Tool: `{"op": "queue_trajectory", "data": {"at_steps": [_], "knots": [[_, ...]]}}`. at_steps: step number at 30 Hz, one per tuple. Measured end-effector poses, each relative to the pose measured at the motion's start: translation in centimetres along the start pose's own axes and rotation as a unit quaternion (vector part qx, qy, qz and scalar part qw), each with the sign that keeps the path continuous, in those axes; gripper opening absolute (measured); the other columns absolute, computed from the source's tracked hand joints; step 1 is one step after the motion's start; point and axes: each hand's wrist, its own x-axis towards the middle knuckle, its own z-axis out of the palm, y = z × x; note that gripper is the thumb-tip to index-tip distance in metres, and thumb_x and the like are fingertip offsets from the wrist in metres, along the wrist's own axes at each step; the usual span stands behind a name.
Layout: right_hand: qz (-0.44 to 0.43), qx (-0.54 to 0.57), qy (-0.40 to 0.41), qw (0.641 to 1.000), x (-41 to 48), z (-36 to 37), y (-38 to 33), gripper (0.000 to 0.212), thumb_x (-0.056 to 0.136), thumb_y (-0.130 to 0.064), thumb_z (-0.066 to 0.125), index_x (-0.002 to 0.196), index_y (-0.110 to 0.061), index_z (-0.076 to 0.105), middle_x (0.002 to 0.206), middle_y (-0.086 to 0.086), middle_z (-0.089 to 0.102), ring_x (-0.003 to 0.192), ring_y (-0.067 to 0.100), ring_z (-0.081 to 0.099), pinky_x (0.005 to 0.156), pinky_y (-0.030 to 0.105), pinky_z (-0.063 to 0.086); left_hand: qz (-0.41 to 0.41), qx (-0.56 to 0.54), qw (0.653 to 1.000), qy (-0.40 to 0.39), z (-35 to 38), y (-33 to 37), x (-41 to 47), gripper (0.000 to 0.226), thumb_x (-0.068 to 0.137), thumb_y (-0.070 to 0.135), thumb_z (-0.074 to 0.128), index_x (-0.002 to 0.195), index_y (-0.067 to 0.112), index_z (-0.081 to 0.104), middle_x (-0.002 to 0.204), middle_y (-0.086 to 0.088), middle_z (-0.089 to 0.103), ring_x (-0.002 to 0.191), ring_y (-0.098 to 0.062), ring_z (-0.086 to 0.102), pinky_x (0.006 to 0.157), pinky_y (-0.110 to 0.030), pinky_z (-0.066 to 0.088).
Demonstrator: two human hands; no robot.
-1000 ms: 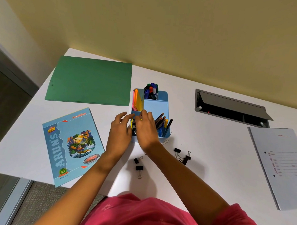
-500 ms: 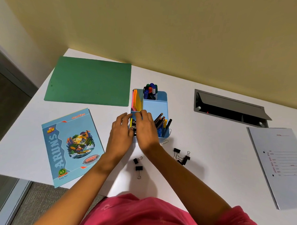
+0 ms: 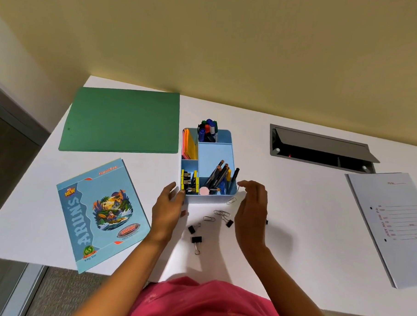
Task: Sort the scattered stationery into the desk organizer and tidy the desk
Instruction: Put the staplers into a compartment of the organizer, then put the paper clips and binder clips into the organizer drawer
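Flanking organizer point(image 3: 213, 199), left hand point(image 3: 167, 209), right hand point(image 3: 252, 207) are relaxed.

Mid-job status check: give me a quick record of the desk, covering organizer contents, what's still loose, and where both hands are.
organizer: light blue, desk centre; middle right compartment empty
filled compartments: sticky notes, markers, yellow binder clips, pencils
still loose: black binder clips, paper clips, in front of organizer
left hand: relaxed at front left corner
right hand: fingertips by front right corner; grip unclear
also on desk: green folder, notebook, white file
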Motion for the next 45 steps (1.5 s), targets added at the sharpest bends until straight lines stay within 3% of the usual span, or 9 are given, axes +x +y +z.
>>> {"op": "queue_trajectory", "data": {"at_steps": [3,8,13,20,24,33,37,40,45], "knots": [[0.015,-0.018,-0.035,0.999,-0.2,0.4,1.6,0.045,0.076,0.023,0.048,0.107,-0.007,0.063,0.109,0.009,0.054,0.102,0.019,0.052,0.085,-0.003,0.029,0.033,-0.004,0.999,0.007,0.6,0.2,-0.4,0.041,0.098,0.020,0.050,0.137,0.026,0.046,0.132,-0.002,0.052,0.076,-0.008,0.070,0.080,-0.038,0.058],[0.001,-0.029,-0.068,0.997,-0.6,1.2,2.9,0.041,0.084,0.016,0.051,0.114,-0.010,0.061,0.114,0.005,0.056,0.106,0.014,0.049,0.090,0.002,0.031,0.057,-0.017,0.998,-0.011,0.7,0.4,0.0,0.045,0.099,0.011,0.046,0.140,0.027,0.046,0.126,-0.005,0.058,0.089,-0.032,0.069,0.077,-0.048,0.059],[-0.036,-0.047,-0.094,0.994,-1.6,1.5,3.1,0.041,0.077,0.017,0.057,0.111,-0.005,0.060,0.114,0.010,0.060,0.108,0.017,0.048,0.096,0.017,0.032,0.065,0.044,0.996,-0.027,0.5,1.1,0.7,0.051,0.097,0.002,0.041,0.138,0.032,0.048,0.109,0.007,0.062,0.088,-0.026,0.066,0.088,-0.046,0.055],[-0.058,-0.034,-0.129,0.989,-3.0,1.6,2.6,0.040,0.082,0.011,0.055,0.117,-0.008,0.057,0.117,0.008,0.056,0.109,0.021,0.052,0.090,0.024,0.044,0.064,0.066,0.995,-0.042,-0.8,1.9,2.9,0.055,0.091,-0.005,0.044,0.131,0.030,0.056,0.127,0.005,0.060,0.099,-0.021,0.063,0.092,-0.047,0.053],[-0.057,-0.017,-0.132,0.990,-3.9,1.9,1.6,0.039,0.084,0.002,0.053,0.121,-0.011,0.056,0.113,0.006,0.053,0.105,0.017,0.048,0.089,0.020,0.040,0.057,0.090,0.994,-0.038,-1.6,2.6,4.5,0.056,0.089,-0.010,0.045,0.132,0.024,0.057,0.135,0.000,0.057,0.119,-0.030,0.055,0.092,-0.045,0.053],[-0.050,0.024,-0.115,0.992,-3.6,2.8,-1.2,0.034,0.081,-0.009,0.062,0.115,-0.011,0.057,0.107,0.003,0.056,0.098,0.016,0.048,0.084,0.033,0.049,0.098,0.207,0.973,-0.012,-2.7,5.5,6.6,0.064,0.081,-0.017,0.039,0.128,0.020,0.061,0.129,-0.004,0.061,0.102,-0.030,0.059,0.083,-0.043,0.056],[-0.061,0.059,-0.031,0.996,-1.9,2.8,-2.1,0.039,0.082,-0.013,0.066,0.117,-0.003,0.054,0.111,0.007,0.055,0.102,0.021,0.051,0.086,0.033,0.050,0.102,0.253,0.962,0.005,-3.0,6.4,7.3,0.069,0.078,-0.015,0.034,0.125,0.025,0.063,0.111,-0.011,0.067,0.070,-0.028,0.058,0.072,-0.040,0.055],[-0.061,0.074,-0.046,0.994,-0.2,3.0,-2.5,0.044,0.085,-0.022,0.064,0.123,-0.006,0.050,0.119,0.006,0.052,0.111,0.019,0.046,0.094,0.032,0.046,0.107,0.278,0.955,0.013,-3.2,6.9,7.9,0.067,0.079,-0.012,0.033,0.124,0.028,0.063,0.102,-0.011,0.070,0.060,-0.025,0.057,0.071,-0.038,0.055],[0.018,0.020,-0.124,0.992,3.0,5.3,-3.7,0.041,0.081,-0.029,0.073,0.118,-0.018,0.058,0.120,0.002,0.053,0.116,0.020,0.039,0.098,0.034,0.039,0.127,0.282,0.951,0.028,-3.1,6.9,7.8,0.056,0.086,-0.004,0.039,0.123,0.029,0.064,0.105,-0.010,0.070,0.078,-0.034,0.065,0.078,-0.044,0.057]]}}
